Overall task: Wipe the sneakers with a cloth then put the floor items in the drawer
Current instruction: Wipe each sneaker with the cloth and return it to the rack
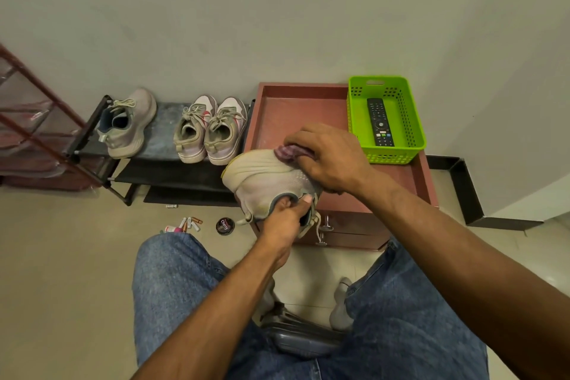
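Fingers of my left hand (285,219) curl into the collar of the sneaker (265,177), gripping it in front of the cabinet (308,114). My right hand (331,156) bunches the cloth (288,153) against its sole. Left of the cabinet, batteries (189,223) and what looks like a polish tin (225,226) lie on the floor.

Pale grey sneaker (265,177) held up sole-side out, toe to the left, above the front of the reddish drawer cabinet (342,225). Purple cloth (288,153) bunched against its sole edge. On the floor left of the cabinet: loose batteries (191,223), round black polish tin (225,226).
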